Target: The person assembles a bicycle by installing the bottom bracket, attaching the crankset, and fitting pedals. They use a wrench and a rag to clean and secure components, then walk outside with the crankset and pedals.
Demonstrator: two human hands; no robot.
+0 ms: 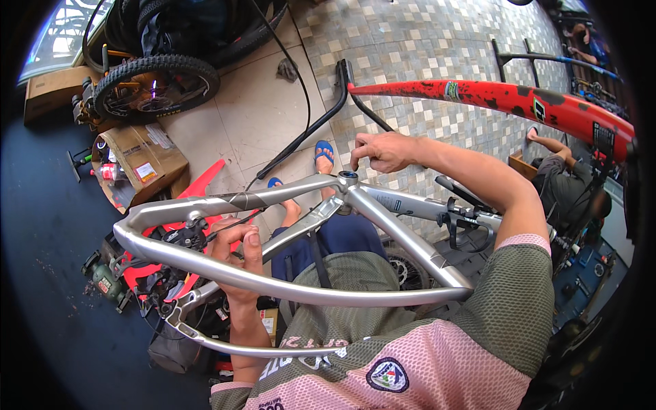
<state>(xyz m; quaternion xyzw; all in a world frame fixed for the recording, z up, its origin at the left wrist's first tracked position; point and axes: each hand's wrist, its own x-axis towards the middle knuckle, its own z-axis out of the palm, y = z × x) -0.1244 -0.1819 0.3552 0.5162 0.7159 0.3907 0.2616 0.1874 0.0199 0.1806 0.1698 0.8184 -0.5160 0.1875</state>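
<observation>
A bare silver bicycle frame (307,294) stretches across in front of my body. Behind its long lower tube, my left hand (236,249) is closed with curled fingers round a thin black cable (236,223). That cable runs by a black brake caliper (184,236) at the frame's left part. Just above the frame's short head tube, which has a blue ring (348,175) in its top, hovers my right hand (386,152). Its fingers are curled in, with the index finger bent down toward the ring. Whether anything small is pinched there is hidden.
A red bicycle frame (478,99) on a black stand (321,123) reaches across the upper right. An open cardboard box (147,164) and a knobbly wheel (156,96) lie at the left, above a green tool (106,281). Another person (574,191) sits low at the right.
</observation>
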